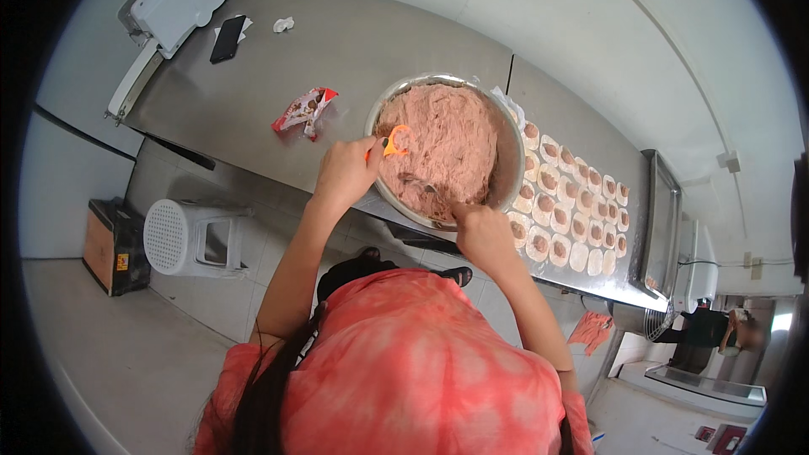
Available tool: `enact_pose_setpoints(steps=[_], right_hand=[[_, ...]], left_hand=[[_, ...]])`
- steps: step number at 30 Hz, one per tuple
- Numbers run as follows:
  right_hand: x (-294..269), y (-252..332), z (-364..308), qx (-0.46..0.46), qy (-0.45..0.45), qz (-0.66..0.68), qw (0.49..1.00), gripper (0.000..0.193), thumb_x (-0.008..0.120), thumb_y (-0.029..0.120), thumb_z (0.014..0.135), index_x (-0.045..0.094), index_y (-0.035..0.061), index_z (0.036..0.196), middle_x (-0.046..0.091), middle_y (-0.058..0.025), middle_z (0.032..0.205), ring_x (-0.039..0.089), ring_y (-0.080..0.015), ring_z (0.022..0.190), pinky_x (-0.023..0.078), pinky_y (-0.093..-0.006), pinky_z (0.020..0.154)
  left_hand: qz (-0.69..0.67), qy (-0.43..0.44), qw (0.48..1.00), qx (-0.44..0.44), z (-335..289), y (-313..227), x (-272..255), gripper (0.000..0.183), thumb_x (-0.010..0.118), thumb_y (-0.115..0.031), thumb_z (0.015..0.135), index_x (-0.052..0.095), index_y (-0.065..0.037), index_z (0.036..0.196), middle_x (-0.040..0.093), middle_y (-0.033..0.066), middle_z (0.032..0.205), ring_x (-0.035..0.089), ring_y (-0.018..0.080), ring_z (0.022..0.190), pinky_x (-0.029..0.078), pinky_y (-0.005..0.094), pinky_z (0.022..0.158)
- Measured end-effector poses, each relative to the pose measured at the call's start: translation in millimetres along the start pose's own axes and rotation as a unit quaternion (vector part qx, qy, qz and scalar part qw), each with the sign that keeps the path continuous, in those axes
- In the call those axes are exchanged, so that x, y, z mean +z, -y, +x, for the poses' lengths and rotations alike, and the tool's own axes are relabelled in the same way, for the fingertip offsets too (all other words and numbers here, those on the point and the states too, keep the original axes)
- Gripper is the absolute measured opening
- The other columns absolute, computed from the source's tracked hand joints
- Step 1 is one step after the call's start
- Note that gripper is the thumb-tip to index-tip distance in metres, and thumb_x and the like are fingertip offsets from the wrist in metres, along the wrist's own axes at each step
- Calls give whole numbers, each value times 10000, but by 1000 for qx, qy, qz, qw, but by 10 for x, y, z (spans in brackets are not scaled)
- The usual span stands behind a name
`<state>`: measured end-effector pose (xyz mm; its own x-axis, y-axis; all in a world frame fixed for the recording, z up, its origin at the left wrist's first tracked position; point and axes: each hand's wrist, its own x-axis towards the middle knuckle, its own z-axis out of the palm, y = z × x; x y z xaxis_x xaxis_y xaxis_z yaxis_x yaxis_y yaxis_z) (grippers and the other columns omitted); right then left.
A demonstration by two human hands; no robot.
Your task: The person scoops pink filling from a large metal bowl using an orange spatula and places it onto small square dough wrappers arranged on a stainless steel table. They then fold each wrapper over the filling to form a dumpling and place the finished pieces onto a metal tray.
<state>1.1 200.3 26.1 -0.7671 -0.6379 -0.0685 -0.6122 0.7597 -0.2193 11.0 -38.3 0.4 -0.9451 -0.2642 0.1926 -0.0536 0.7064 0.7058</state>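
Observation:
A large steel bowl point(511, 170) full of pink minced meat point(447, 122) stands at the table's near edge. Over its left side my left hand point(347, 170) is closed round an orange tool point(397, 141) with a curved, ring-like head, held above the meat. At the near right rim my right hand point(484, 232) is closed on what looks like a metal spoon point(419, 185), its head down in the meat; the fingers hide most of the handle. Right of the bowl lie rows of round dough wrappers point(579, 257), most of them topped with a lump of meat.
A torn red-and-white packet point(303, 114) lies left of the bowl. Farther left are a black phone point(226, 40), crumpled tissue point(283, 24) and a white machine point(181, 4). A metal tray point(660, 219) stands at the right end. A white stool point(173, 236) is below; another person point(712, 333) stands far right.

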Motion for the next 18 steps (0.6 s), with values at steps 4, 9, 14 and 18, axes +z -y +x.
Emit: enact_pose_setpoints(steps=[4, 9, 14, 18], right_hand=[[-73, 136, 28, 3, 57, 5, 998, 325, 510, 45, 731, 641, 113, 1021, 591, -218, 667, 609, -356, 668, 484, -445, 600], [-73, -153, 88, -35, 87, 132, 987, 312, 502, 43, 713, 659, 52, 982, 599, -226, 682, 619, -333, 695, 487, -432, 612], [-245, -471, 232, 75, 277, 426, 858, 291, 534, 48, 776, 647, 12, 1042, 549, -46, 588, 483, -129, 496, 392, -285, 471], [-416, -405, 155, 175, 249, 529, 792, 283, 527, 36, 806, 638, 2, 1065, 459, 29, 576, 356, -69, 486, 311, -235, 435]], left_hand=[[-13, 1, 1000, -21, -5, -1, -16, 282, 509, -215, 874, 596, -8, 704, 546, 194, 564, 542, 389, 535, 440, 439, 535], [-24, -9, 1000, -16, 11, 46, 37, 280, 504, -198, 874, 573, 13, 703, 536, 204, 574, 537, 384, 534, 421, 431, 526], [-50, -19, 998, -32, 12, 100, 58, 276, 484, -167, 879, 541, 47, 714, 521, 223, 603, 519, 385, 538, 389, 406, 508], [-102, -15, 992, -75, 34, 140, 61, 298, 507, -212, 859, 583, 29, 701, 529, 182, 546, 557, 292, 502, 417, 385, 511]])
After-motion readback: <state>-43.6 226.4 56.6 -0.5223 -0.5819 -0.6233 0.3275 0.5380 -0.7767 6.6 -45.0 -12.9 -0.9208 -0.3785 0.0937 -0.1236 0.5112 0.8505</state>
